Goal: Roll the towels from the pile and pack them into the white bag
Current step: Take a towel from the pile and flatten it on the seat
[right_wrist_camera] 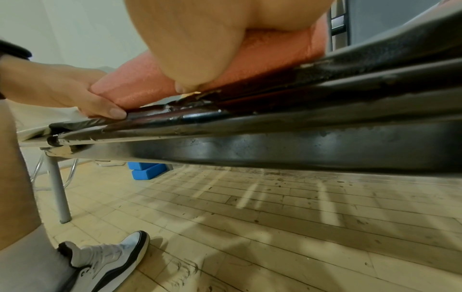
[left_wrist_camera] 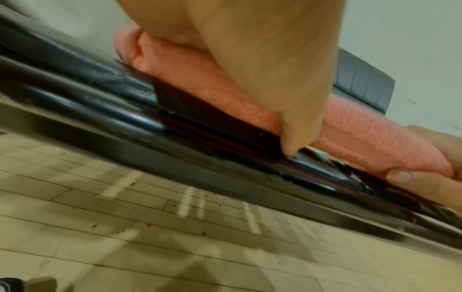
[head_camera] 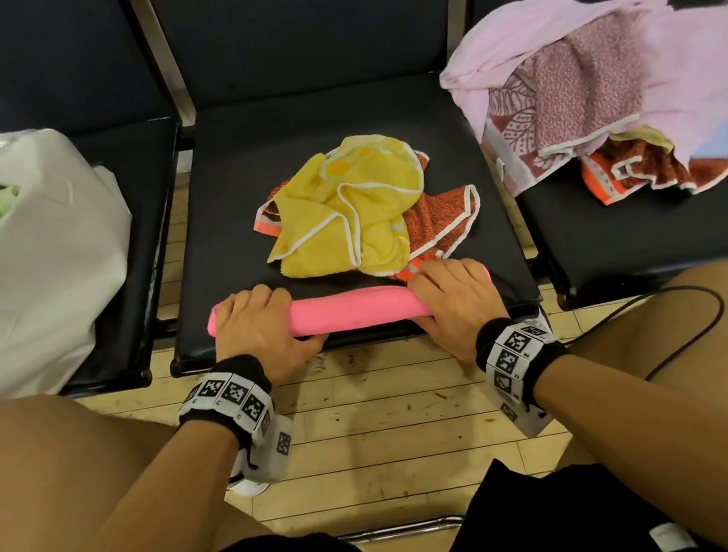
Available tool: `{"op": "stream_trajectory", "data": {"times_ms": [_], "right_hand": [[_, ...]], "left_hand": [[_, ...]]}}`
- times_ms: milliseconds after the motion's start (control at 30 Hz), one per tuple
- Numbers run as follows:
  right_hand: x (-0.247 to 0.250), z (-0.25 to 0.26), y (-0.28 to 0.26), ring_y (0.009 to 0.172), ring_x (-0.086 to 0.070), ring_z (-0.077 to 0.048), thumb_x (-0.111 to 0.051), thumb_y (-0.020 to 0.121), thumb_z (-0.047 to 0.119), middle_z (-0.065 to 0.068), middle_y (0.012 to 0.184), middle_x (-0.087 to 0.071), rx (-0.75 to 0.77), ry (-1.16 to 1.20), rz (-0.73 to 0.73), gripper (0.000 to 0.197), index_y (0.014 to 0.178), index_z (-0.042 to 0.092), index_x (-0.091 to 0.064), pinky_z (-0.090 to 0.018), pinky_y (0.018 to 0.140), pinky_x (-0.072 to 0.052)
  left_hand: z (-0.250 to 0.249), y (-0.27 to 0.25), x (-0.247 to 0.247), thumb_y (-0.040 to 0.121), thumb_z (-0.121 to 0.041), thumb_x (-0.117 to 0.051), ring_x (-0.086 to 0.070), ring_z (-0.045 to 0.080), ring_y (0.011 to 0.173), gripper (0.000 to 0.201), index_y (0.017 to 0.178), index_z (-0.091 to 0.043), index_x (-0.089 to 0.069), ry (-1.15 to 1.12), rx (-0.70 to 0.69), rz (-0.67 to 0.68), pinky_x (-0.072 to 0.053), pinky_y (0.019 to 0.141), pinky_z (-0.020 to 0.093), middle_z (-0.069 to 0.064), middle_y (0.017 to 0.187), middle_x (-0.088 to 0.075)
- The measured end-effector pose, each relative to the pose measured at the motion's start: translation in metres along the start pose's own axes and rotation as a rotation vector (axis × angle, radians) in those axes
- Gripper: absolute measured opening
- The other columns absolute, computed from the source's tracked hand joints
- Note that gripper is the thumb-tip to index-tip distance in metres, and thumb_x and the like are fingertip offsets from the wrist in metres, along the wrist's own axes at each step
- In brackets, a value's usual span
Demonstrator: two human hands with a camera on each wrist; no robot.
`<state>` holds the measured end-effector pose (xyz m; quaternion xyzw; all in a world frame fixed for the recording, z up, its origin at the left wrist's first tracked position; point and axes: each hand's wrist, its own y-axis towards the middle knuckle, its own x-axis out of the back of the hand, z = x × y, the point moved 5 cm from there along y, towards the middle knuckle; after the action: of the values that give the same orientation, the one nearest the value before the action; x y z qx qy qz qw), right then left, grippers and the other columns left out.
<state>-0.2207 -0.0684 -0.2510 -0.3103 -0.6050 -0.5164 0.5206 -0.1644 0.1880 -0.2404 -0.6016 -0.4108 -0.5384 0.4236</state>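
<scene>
A rolled pink towel (head_camera: 348, 310) lay crosswise along the chair seat's (head_camera: 318, 120) front edge. The left hand (head_camera: 258, 328) and right hand (head_camera: 454, 299) clasped its ends; the white bag (head_camera: 20, 282) sat nearer the left hand.

Fluffy terry pink towel (head_camera: 348, 310)

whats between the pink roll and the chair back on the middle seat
In the head view, a crumpled yellow towel lying over an orange patterned towel, then bare black seat.
</scene>
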Motion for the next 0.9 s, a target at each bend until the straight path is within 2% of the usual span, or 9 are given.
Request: {"op": "stream_trajectory", "data": {"times_ms": [133,200,300,400,500,733,900], "right_hand": [[0.002,0.003,0.001,0.086,-0.056,-0.027,-0.071,0.077,0.025,0.0,0.094,-0.061,0.008,-0.005,-0.033,0.033,0.108,0.018,-0.063,-0.039,0.083,-0.036],[0.008,0.003,0.006,0.082,-0.054,-0.027,-0.07,0.077,0.023,-0.001,0.091,-0.059,0.021,-0.025,-0.044,0.035,0.111,0.017,-0.062,-0.039,0.078,-0.033],[0.019,0.003,0.016,0.081,-0.053,-0.028,-0.066,0.077,0.021,-0.002,0.09,-0.058,0.069,-0.036,-0.042,0.032,0.108,0.019,-0.062,-0.039,0.076,-0.033],[0.035,0.004,0.029,0.082,-0.053,-0.029,-0.067,0.081,0.019,-0.003,0.09,-0.058,0.093,-0.039,-0.054,0.027,0.108,0.018,-0.062,-0.04,0.076,-0.035],[0.055,0.011,0.055,0.082,-0.051,-0.028,-0.067,0.083,0.022,-0.003,0.091,-0.056,0.106,-0.06,-0.095,0.026,0.107,0.019,-0.06,-0.04,0.077,-0.033],[0.108,0.045,0.142,0.079,-0.053,-0.027,-0.071,0.08,0.024,0.0,0.088,-0.057,0.183,-0.153,-0.127,0.024,0.102,0.021,-0.06,-0.038,0.076,-0.027],[0.136,0.088,0.206,0.08,-0.052,-0.025,-0.07,0.082,0.028,0.0,0.091,-0.056,0.231,-0.164,-0.122,0.03,0.107,0.021,-0.056,-0.04,0.076,-0.031]], "left_hand": [[0.002,0.0,0.005,0.07,-0.067,-0.065,-0.058,0.022,0.096,0.05,0.094,-0.024,-0.061,-0.011,0.003,0.056,-0.043,0.092,0.041,-0.004,0.093,-0.06],[0.006,0.0,0.01,0.074,-0.072,-0.061,-0.059,0.019,0.088,0.051,0.091,-0.024,-0.059,-0.043,0.0,0.07,-0.046,0.083,0.038,-0.007,0.088,-0.06],[0.009,-0.001,0.025,0.071,-0.085,-0.052,-0.05,0.013,0.075,0.059,0.085,-0.028,-0.052,-0.005,-0.011,0.055,-0.043,0.077,0.036,-0.012,0.079,-0.053],[0.011,-0.001,0.049,0.064,-0.096,-0.036,-0.044,0.012,0.072,0.068,0.079,-0.031,-0.046,0.086,-0.008,-0.003,-0.038,0.075,0.036,-0.013,0.075,-0.048],[0.022,0.006,0.076,0.062,-0.1,-0.024,-0.044,0.014,0.074,0.075,0.081,-0.031,-0.047,0.11,0.02,-0.057,-0.035,0.075,0.036,-0.012,0.076,-0.049],[0.077,0.015,0.143,0.073,-0.092,-0.012,-0.056,0.024,0.087,0.08,0.092,-0.025,-0.054,0.075,0.063,-0.239,-0.038,0.078,0.04,-0.003,0.089,-0.058],[0.13,0.009,0.185,0.08,-0.086,-0.01,-0.058,0.029,0.086,0.08,0.092,-0.022,-0.056,0.102,0.12,-0.325,-0.038,0.078,0.043,0.003,0.089,-0.062]]}}
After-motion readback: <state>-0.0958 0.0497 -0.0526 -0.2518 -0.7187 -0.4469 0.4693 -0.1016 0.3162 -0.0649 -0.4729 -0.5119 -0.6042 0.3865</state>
